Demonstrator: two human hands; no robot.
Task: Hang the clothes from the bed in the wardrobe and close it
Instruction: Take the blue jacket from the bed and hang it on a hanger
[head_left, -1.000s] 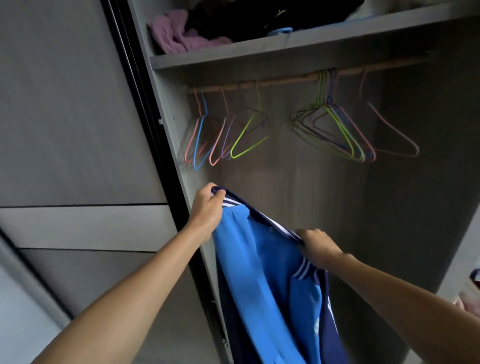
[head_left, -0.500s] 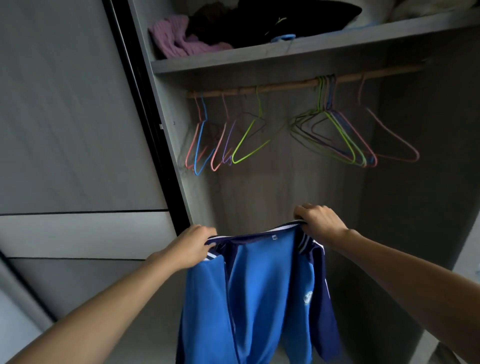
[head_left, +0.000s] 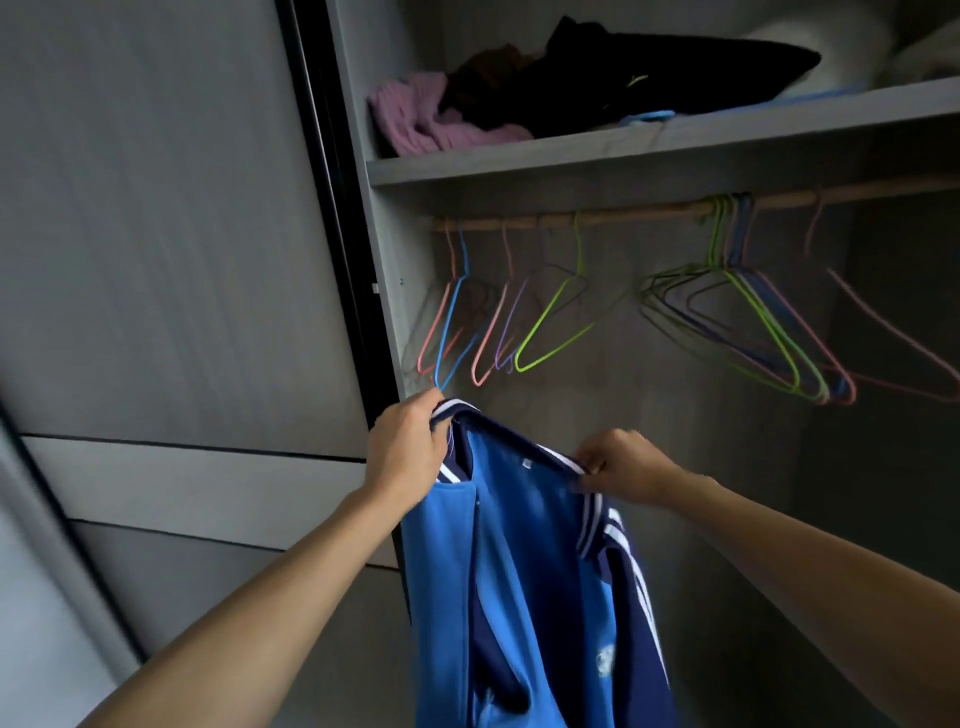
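Far left of the rail (head_left: 613, 214), a grey door (head_left: 156, 234) crossed by dark grooves filled the view, and a black track edge ran between it and the side wall of the open wardrobe (head_left: 382, 249). Just above the rail, the shelf (head_left: 753, 124) held a pink knit (head_left: 415, 117) at its left end, a black garment (head_left: 649, 73) heaped against it toward the middle, and a white bundle (head_left: 810, 47) at the right, too blurred to name. The rail, a wooden pole close under the shelf, carried bare wire hangers (head_left: 488, 332) in pink, blue and purple at its left end, with a green hanger (head_left: 556, 322) turned askew beside them. Further right on the rail a tight cluster (head_left: 753, 317) of green, blue and pink ones hung together, and a lone pink hanger (head_left: 883, 332) hung past it. Below the rail's left end, the left hand (head_left: 410, 452) had its fingers curled tight round one end of the striped navy collar. Below the rail's middle, the right hand (head_left: 623, 465) pinched the collar's other end, its fingers blurred. The blue jacket (head_left: 519, 571) hung from both hands in front of the wardrobe opening, under the rail and touching no hanger, its navy sleeve drooping on the right. Both forearms reached up from the lower corners and covered part of the door and the wardrobe's interior.
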